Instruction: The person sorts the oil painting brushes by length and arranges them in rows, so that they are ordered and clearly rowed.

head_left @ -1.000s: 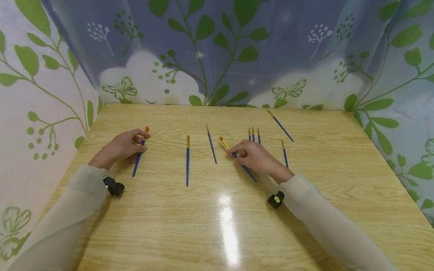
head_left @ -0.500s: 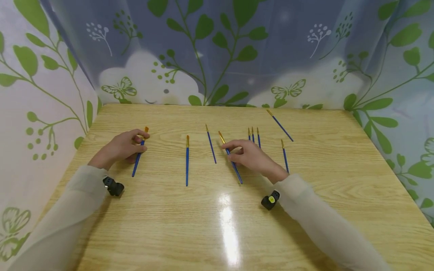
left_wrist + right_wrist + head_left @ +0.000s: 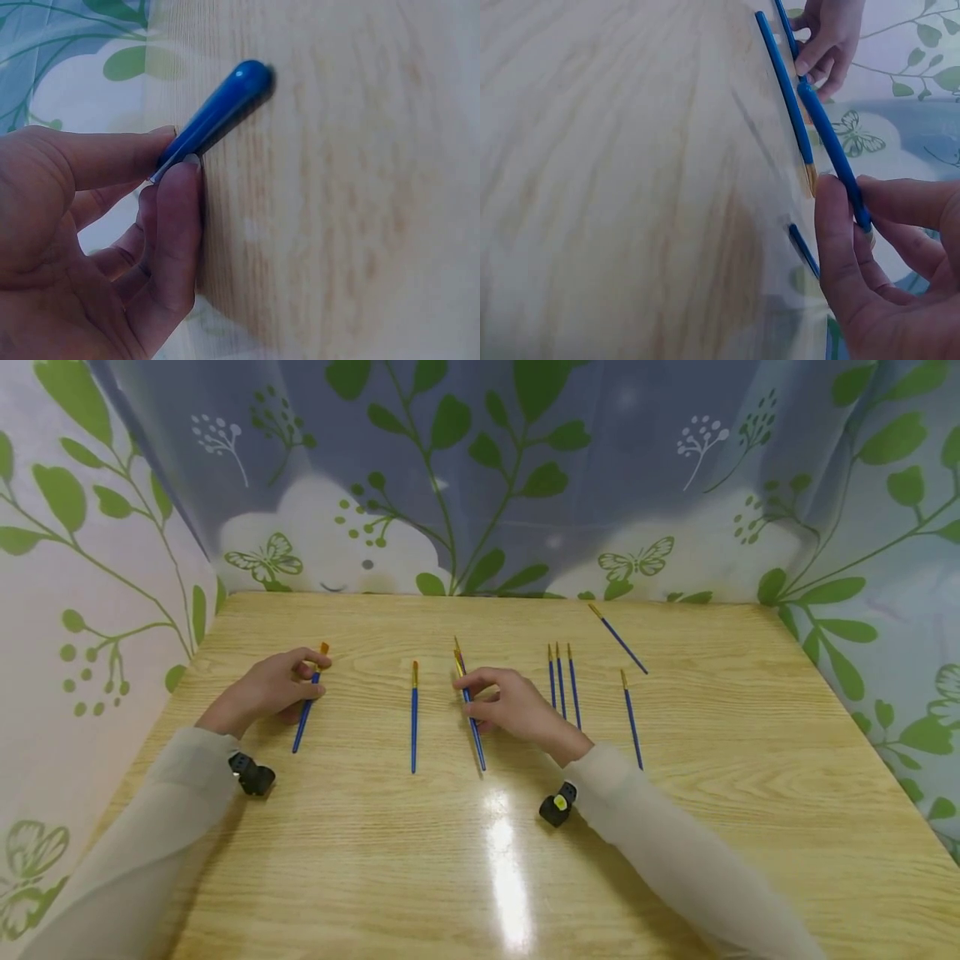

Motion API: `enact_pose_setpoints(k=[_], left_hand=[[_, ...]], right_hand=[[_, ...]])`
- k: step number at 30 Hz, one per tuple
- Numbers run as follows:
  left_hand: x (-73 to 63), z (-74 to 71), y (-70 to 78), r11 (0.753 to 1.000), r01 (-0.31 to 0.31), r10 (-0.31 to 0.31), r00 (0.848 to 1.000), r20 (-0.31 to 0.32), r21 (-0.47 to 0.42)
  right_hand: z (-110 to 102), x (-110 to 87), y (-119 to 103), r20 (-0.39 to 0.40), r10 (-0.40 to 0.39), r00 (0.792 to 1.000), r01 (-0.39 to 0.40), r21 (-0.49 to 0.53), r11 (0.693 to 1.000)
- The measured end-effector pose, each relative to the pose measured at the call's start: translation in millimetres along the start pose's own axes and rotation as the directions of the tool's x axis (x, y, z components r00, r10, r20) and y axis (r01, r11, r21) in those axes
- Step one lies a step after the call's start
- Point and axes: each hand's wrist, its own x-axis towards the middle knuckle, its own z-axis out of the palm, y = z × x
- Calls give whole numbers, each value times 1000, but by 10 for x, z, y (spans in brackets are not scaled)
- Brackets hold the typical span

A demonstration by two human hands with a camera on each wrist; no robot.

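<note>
A paintbrush (image 3: 303,727) with a wide orange tip is pinched by the left hand (image 3: 277,685), near the left end of the wooden surface (image 3: 360,860). Another paintbrush (image 3: 476,739) is pinched between the thumb and fingers of the right hand (image 3: 521,706); in the right wrist view it looks lifted off the wood. A thin brush (image 3: 457,643) is mostly hidden behind it, so whether they touch cannot be told. A blue-handled brush (image 3: 414,718) is seen lying between the two hands. To the right, three thin brushes (image 3: 561,681) are lined up close together, with a lone brush (image 3: 632,718) past them and a slanted brush (image 3: 618,639) farther back. The step in hand seems to be the placing of the right brush. For that, a steady pinch is needed, and the thin one should not be bumped.
</note>
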Motion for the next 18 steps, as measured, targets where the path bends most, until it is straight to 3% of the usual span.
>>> enact_pose_setpoints(k=[8, 18], left_hand=[[1, 14, 19, 1000, -8, 8, 1000, -12, 12], [21, 15, -28, 1000, -8, 9, 999, -32, 21]], right_hand=[[233, 128, -48, -40, 5, 999, -6, -21, 1000], [412, 257, -166, -88, 5, 996, -17, -140, 990]])
